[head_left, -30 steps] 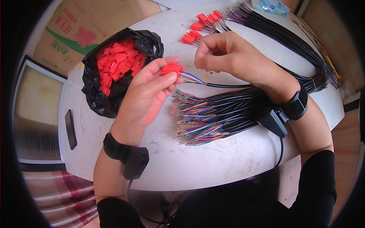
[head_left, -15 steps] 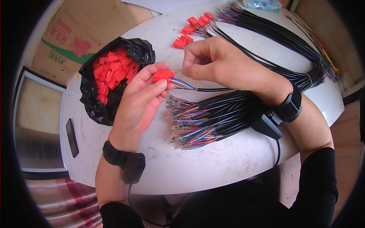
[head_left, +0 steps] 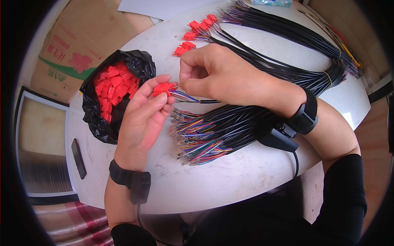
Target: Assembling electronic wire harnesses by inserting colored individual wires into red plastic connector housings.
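Observation:
My left hand holds a red plastic connector housing between thumb and fingers. White, blue and purple wires run from its right side into a black cable. Close by on the right, my right hand is closed in a pinch, with a thin wire showing between its fingertips and the housing. The wire's end is too small to make out. Just below both hands lies a thick bundle of black cables, its stripped coloured wire ends fanned out to the left.
A black plastic bag full of red housings stands at left, near a phone. Beyond my right hand lie cables with red housings fitted and another black cable bundle. A cardboard box stands far left.
My right fingertips have come closer to the red housing in my left hand. The whole view has shifted slightly; the housing stays in my left hand.

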A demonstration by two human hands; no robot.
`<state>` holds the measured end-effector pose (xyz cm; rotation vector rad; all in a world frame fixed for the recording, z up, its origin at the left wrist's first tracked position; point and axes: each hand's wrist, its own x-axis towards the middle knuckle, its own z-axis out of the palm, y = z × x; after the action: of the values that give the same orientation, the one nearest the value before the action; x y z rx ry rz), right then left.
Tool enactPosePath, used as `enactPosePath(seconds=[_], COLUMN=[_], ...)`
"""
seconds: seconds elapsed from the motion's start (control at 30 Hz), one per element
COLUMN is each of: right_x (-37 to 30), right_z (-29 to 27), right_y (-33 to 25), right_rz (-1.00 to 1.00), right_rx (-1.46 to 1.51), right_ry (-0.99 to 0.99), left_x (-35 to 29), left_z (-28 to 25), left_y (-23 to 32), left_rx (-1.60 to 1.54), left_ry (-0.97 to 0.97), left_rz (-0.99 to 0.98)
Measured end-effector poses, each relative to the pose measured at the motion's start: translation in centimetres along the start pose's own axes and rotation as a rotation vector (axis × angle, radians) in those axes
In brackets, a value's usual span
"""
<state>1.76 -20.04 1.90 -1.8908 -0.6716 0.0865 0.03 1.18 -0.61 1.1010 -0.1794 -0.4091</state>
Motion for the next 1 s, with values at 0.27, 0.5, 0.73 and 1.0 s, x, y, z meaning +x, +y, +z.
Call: enactPosePath(seconds=[0.27, 0.5, 0.73, 1.0], right_x=[0.4, 0.3, 0.4, 0.3], right_z=[0.6, 0.2, 0.6, 0.8], right_y=[0.7, 1.1, 1.5, 1.3], right_rz=[0.082, 0.220, 0.152, 0.079], right_rx=[0.139, 0.386, 0.481, 0.263], right_ry=[0.008, -0.116, -0.108, -0.101], left_x=[-0.1, -0.3, -0.2, -0.2], left_z=[0.7, 0.9, 0.5, 0.6], left_y=[0.0, -0.1, 0.2, 0.1], left_rx=[0.233, 0.303, 0.181, 0.224], left_ry=[0.069, 0.082, 0.047, 0.040], left_rz=[0.118, 0.185, 0.120, 0.145])
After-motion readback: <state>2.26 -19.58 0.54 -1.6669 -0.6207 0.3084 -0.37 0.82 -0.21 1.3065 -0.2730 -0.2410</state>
